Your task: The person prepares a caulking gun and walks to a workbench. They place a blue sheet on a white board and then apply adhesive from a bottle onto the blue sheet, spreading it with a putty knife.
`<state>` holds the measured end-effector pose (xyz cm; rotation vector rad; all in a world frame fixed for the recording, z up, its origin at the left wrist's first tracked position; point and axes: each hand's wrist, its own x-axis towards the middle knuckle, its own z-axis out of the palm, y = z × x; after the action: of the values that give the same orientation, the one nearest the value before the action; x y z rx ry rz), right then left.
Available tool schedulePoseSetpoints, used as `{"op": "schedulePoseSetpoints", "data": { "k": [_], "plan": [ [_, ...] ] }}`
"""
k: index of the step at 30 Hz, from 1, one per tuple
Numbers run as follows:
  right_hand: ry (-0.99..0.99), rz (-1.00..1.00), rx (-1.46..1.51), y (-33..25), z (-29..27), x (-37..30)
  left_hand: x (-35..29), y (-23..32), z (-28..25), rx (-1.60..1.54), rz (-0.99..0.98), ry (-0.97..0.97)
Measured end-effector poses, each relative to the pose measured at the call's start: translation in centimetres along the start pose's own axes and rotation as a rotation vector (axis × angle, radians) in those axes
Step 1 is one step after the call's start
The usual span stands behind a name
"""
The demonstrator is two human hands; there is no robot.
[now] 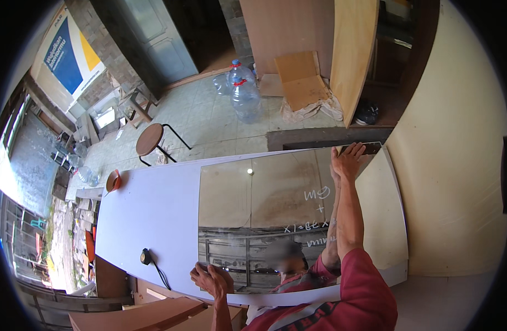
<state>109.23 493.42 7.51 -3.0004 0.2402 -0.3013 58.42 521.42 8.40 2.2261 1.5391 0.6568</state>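
A large rectangular mirror (275,204) lies on the white tabletop (148,215), with white handwritten marks on its face. It reflects the ceiling, a barred gate and part of my arm. My left hand (212,280) has its fingers curled over the mirror's near left corner. At the far right, my right hand (348,161) grips the mirror's far edge, with its fingers reaching over the rim. A black tape measure (146,256) with a dark strap lies left of my left hand. Near the table's far left corner rests an orange and brown roll (113,181).
A cream wall (452,165) stands close on the right. Beyond the table are a round brown stool (149,139), large clear water bottles (245,100), flattened cardboard (300,83) and an upright wooden panel (353,55). Brown boards (137,314) lie below the table's near left edge.
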Motion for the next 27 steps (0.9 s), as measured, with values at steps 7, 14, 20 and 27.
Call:
{"op": "schedulePoseSetpoints", "data": {
  "k": [7,14,20,27],
  "plan": [
    [-0.147,-0.813,0.257,-32.5,-1.7,-21.7,-0.1,0.5,-0.7,0.0,-0.037,-0.013],
    [-0.622,-1.546,0.85,-39.2,-2.3,-35.3,0.0,0.0,-0.1,-0.08,-0.003,0.061],
    [-0.243,-1.344,0.318,-21.8,-2.4,-27.1,-0.9,-0.3,-0.8,-0.171,-0.064,0.172],
    [-0.141,-0.214,-0.089,18.9,-4.2,-13.6,-1.9,-3.3,-3.1,-0.603,-0.157,0.213]
  ]
}}
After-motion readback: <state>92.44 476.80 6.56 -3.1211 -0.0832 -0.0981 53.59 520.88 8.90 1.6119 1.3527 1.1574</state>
